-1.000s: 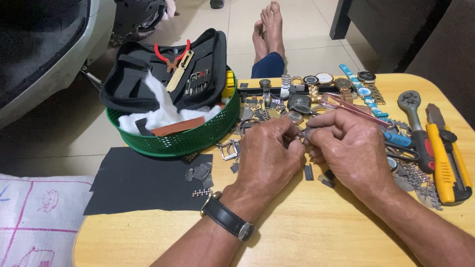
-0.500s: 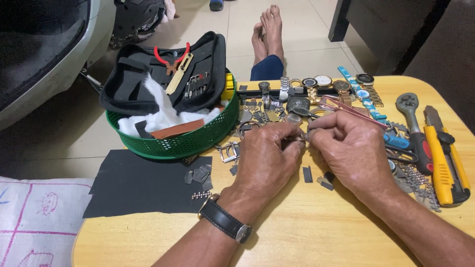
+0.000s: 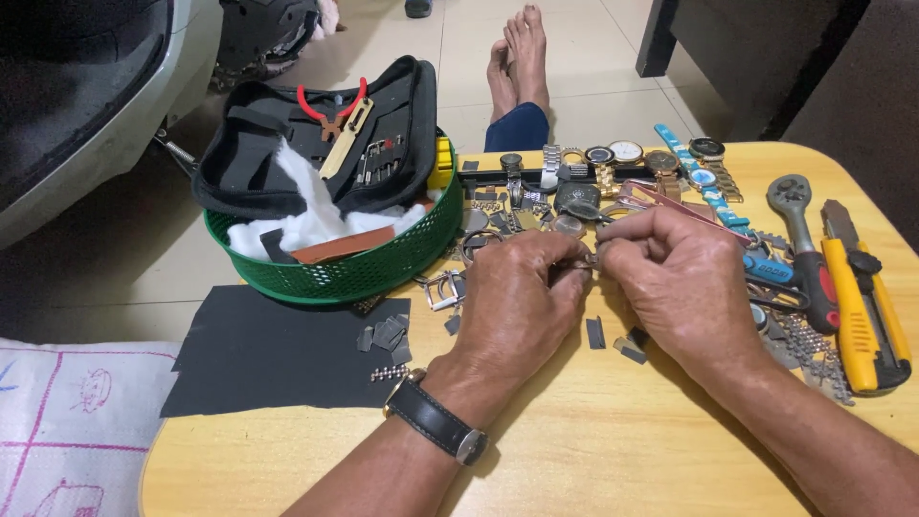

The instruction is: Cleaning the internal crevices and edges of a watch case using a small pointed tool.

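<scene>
Change: both hands have stayed locked together over the same patch of table; only the fingertips have shifted slightly, and the view has tipped a touch.
Left hand (image 3: 522,302): fingers curled in, tips pinched on a small metal watch part (image 3: 586,258) where the two hands meet; a black-strapped wristwatch (image 3: 436,421) sits on its wrist.
Right hand (image 3: 684,287): fingers bent close, thumb and forefinger nipped on the same small part from the other side; the part is mostly hidden, so its exact shape cannot be told.
Beyond the fingertips: a row of watches (image 3: 613,158) and loose watch bits lies just past the knuckles.
Right of the right hand: a ratchet handle (image 3: 799,225) and a yellow utility knife (image 3: 857,292) lie side by side.
Left of the left hand: a green basket (image 3: 345,273) holds an open black tool case (image 3: 249,163) with red-handled pliers (image 3: 330,105); a dark sheet (image 3: 278,349) lies near the left wrist with small metal links (image 3: 388,333) on it.
Surface: a round-cornered wooden table (image 3: 593,450).
Room: pale tiled floor (image 3: 584,57) beyond the table, with bare feet (image 3: 517,57) stretched out on it.
</scene>
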